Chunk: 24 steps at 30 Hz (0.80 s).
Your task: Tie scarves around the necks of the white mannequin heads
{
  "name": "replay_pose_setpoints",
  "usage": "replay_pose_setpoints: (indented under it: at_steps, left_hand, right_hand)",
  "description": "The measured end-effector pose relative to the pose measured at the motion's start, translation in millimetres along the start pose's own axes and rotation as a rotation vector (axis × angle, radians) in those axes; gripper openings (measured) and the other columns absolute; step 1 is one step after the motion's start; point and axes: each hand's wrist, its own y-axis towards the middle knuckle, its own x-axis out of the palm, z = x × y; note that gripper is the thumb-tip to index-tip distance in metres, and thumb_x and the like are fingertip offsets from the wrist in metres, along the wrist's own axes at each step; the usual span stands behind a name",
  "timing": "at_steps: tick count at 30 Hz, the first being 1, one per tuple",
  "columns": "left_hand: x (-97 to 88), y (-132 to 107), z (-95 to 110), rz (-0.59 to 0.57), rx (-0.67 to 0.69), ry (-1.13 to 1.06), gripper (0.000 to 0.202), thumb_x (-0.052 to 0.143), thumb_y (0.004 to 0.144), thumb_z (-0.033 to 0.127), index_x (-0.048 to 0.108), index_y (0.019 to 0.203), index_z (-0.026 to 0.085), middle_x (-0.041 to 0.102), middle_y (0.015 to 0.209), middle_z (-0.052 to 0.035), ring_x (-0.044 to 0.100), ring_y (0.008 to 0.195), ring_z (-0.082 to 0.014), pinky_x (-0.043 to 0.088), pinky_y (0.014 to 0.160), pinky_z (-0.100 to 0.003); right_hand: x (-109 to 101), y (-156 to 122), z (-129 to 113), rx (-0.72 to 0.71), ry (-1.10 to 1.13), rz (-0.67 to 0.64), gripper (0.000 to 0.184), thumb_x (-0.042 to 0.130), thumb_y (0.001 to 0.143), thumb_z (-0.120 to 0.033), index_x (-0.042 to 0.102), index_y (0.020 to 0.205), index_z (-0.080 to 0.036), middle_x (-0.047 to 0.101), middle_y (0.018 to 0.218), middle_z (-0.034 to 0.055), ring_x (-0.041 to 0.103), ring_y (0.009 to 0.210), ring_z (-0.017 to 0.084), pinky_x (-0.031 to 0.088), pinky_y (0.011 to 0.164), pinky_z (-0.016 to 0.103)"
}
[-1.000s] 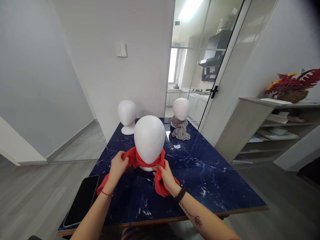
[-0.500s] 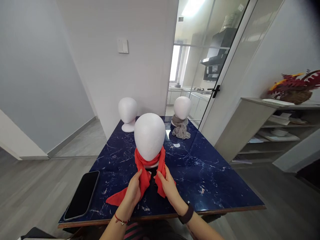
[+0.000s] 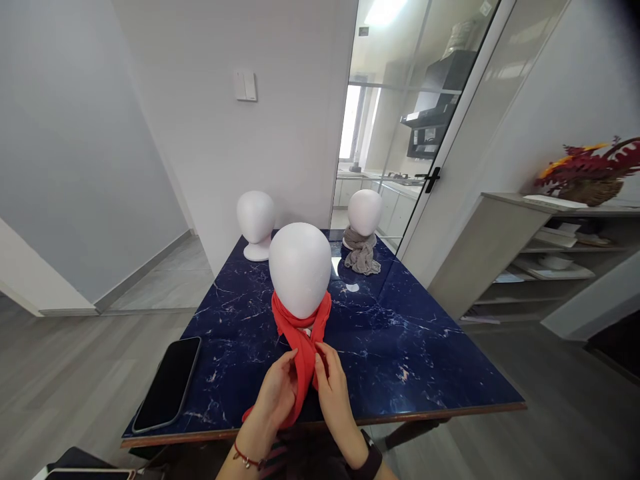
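A white foam mannequin head [image 3: 300, 270] stands near the front of the table. Round its neck goes a red scarf [image 3: 303, 367], whose two ends meet and cross in front, below the chin. My left hand [image 3: 279, 390] is closed on the left side of the scarf, thumb on top. On the other side, my right hand [image 3: 330, 380] pinches the scarf close to the crossing. One scarf tail hangs past my left wrist toward the table's front edge. The fingers' undersides and part of the cloth are hidden.
Behind stand a bare foam head [image 3: 255, 219] and another foam head [image 3: 365, 212] wearing a grey scarf [image 3: 362, 257]. A smartphone [image 3: 169, 385] lies at the left edge of the dark blue marbled table [image 3: 400, 333]. A shelf [image 3: 505, 230] stands at right.
Both hands have drawn together, bringing the two hanging scarf ends from apart to crossed in front of the neck. The tail on the left has slid toward the front edge.
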Motion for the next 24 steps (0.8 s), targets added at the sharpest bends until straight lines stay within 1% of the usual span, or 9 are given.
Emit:
replay_pose_setpoints:
  at_steps: [3, 5, 7, 9, 12, 15, 17, 21, 24]
  left_hand:
    - [-5.4, 0, 5, -0.14, -0.075, 0.094, 0.01, 0.058, 0.08, 0.013, 0.066, 0.083, 0.009, 0.069, 0.078, -0.007, 0.063, 0.066, -0.0131, 0.052, 0.062, -0.023]
    - [-9.3, 5, 4, -0.137, -0.052, 0.15, 0.003, 0.065, 0.075, 0.013, 0.065, 0.076, 0.011, 0.067, 0.071, -0.0036, 0.059, 0.058, -0.0102, 0.048, 0.055, -0.02]
    - [-11.7, 10, 2, -0.12, -0.012, 0.197, 0.007, 0.07, 0.071, 0.015, 0.065, 0.071, 0.011, 0.064, 0.065, -0.0016, 0.056, 0.053, -0.0083, 0.046, 0.053, -0.019]
    - [-12.1, 14, -1, -0.148, 0.006, 0.227, 0.01, 0.072, 0.071, 0.019, 0.066, 0.072, 0.011, 0.065, 0.067, -0.0026, 0.056, 0.056, -0.0086, 0.047, 0.057, -0.02]
    - [-10.6, 15, -4, -0.208, 0.01, 0.213, 0.01, 0.068, 0.075, 0.02, 0.068, 0.079, 0.011, 0.068, 0.08, -0.0059, 0.061, 0.071, -0.011, 0.05, 0.068, -0.021]
    - [-10.3, 15, -7, -0.204, -0.002, 0.158, 0.009, 0.064, 0.078, 0.017, 0.069, 0.085, 0.012, 0.068, 0.091, -0.007, 0.061, 0.082, -0.0123, 0.051, 0.076, -0.024]
    - [-11.3, 15, -7, -0.19, -0.008, 0.125, 0.008, 0.064, 0.078, 0.015, 0.069, 0.084, 0.013, 0.068, 0.095, -0.007, 0.061, 0.084, -0.0126, 0.051, 0.078, -0.026]
    - [-13.1, 17, -5, -0.165, 0.056, 0.142, 0.013, 0.067, 0.074, 0.013, 0.069, 0.087, 0.013, 0.068, 0.099, -0.0079, 0.061, 0.081, -0.0121, 0.051, 0.078, -0.026]
    - [-12.5, 18, -5, -0.142, 0.121, 0.242, 0.022, 0.073, 0.067, 0.013, 0.069, 0.088, 0.012, 0.067, 0.09, -0.0063, 0.059, 0.07, -0.0092, 0.048, 0.067, -0.02]
  right_hand:
    - [3, -1, -3, 0.051, 0.124, -0.099, 0.037, 0.037, 0.093, -0.041, 0.058, 0.113, -0.019, 0.06, 0.116, 0.0092, 0.056, 0.107, 0.02, 0.044, 0.095, 0.035]
    - [5, -1, -6, 0.076, 0.143, -0.141, 0.037, 0.048, 0.088, -0.042, 0.059, 0.113, -0.018, 0.062, 0.114, 0.009, 0.057, 0.105, 0.021, 0.045, 0.093, 0.034]
    - [6, 0, -7, 0.104, 0.112, -0.147, 0.043, 0.063, 0.077, -0.037, 0.058, 0.115, -0.018, 0.062, 0.115, 0.0085, 0.057, 0.107, 0.023, 0.043, 0.095, 0.035]
    - [4, 2, -6, 0.129, 0.087, -0.134, 0.047, 0.068, 0.072, -0.03, 0.058, 0.116, -0.017, 0.062, 0.116, 0.0087, 0.056, 0.108, 0.025, 0.041, 0.098, 0.036]
    - [-3, 5, -4, 0.145, 0.102, -0.149, 0.035, 0.057, 0.079, -0.029, 0.062, 0.111, -0.016, 0.065, 0.11, 0.0096, 0.059, 0.103, 0.025, 0.043, 0.095, 0.039]
    - [-12, 7, -3, 0.136, 0.137, -0.186, 0.032, 0.05, 0.084, -0.03, 0.063, 0.11, -0.017, 0.065, 0.111, 0.0094, 0.059, 0.104, 0.024, 0.043, 0.095, 0.038]
    - [-19, 8, -3, 0.126, 0.136, -0.196, 0.032, 0.051, 0.084, -0.032, 0.064, 0.11, -0.018, 0.065, 0.112, 0.0095, 0.059, 0.104, 0.024, 0.042, 0.095, 0.038]
    - [-36, 9, -5, 0.091, 0.043, -0.086, 0.03, 0.056, 0.081, -0.038, 0.068, 0.1, -0.017, 0.063, 0.113, 0.0101, 0.056, 0.106, 0.024, 0.039, 0.098, 0.037]
    - [-45, 13, -5, 0.145, 0.081, -0.036, 0.033, 0.053, 0.083, -0.044, 0.066, 0.098, -0.018, 0.065, 0.105, 0.0082, 0.058, 0.1, 0.023, 0.042, 0.093, 0.035]
